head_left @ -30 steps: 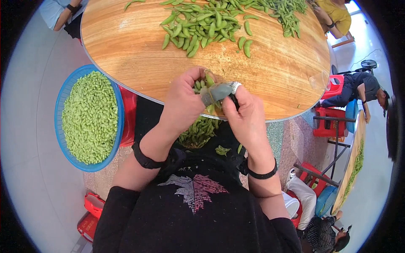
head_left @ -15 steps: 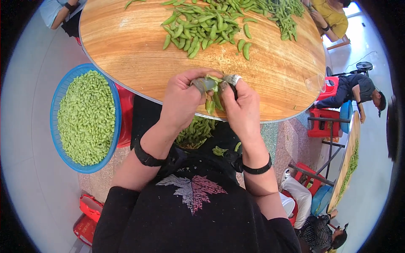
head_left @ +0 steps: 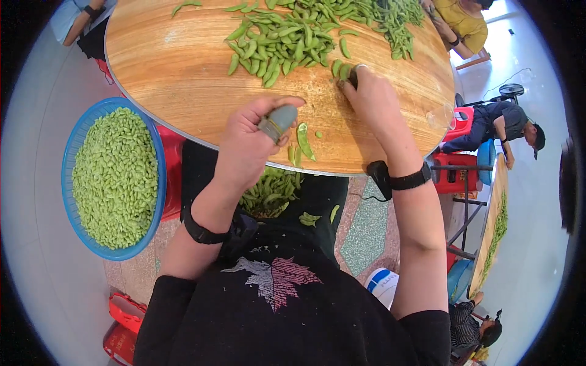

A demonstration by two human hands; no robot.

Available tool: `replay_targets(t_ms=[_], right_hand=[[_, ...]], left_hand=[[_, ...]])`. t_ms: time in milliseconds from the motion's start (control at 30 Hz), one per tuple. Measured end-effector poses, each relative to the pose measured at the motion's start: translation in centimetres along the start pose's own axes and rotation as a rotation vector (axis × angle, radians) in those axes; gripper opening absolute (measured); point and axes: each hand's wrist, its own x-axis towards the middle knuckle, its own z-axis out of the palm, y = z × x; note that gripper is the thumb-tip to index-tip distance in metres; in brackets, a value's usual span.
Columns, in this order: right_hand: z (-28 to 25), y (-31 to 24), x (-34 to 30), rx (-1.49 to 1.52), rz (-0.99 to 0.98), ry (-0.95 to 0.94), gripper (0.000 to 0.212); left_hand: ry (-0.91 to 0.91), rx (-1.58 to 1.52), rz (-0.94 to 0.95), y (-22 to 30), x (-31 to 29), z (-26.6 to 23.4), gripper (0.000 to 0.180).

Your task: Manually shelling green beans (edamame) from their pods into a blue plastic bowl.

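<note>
My left hand (head_left: 247,137) is closed over the near edge of the round wooden table (head_left: 183,79), a grey cover (head_left: 281,122) on its thumb. Whatever its curled fingers hold is hidden. Farther out, my right hand (head_left: 373,91) pinches at a green soybean pod (head_left: 345,71) beside another pod (head_left: 336,67). Dark covers show on its fingertips. An opened pod (head_left: 304,141) and a single loose bean (head_left: 318,134) lie between my hands. Beyond them is a heap of whole pods (head_left: 284,46).
A blue basket (head_left: 160,183) full of shelled beans stands at left beside a red stool (head_left: 171,165). Pod shells (head_left: 268,192) lie below the table edge. A clear cup (head_left: 439,114) sits at the table's right. Other people work around this table and another table at right.
My hands have parted. The right one has moved away and right to the loose pods; the left has closed. The opened pod and a bean now lie on the table.
</note>
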Motion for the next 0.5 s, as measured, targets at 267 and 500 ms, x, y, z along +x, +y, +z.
replay_targets(t_ms=[267,500], right_hand=[[-2.3,-1.8,-3.8,0.941,0.21,-0.492,0.02],[-2.7,-2.3,-6.5,1.338,0.262,-0.339,0.012]], left_hand=[[-0.084,0.854,0.467,-0.6,0.4,1.6,0.04],[-0.067,0.663,0.215,-0.2,0.5,2.2,0.022]])
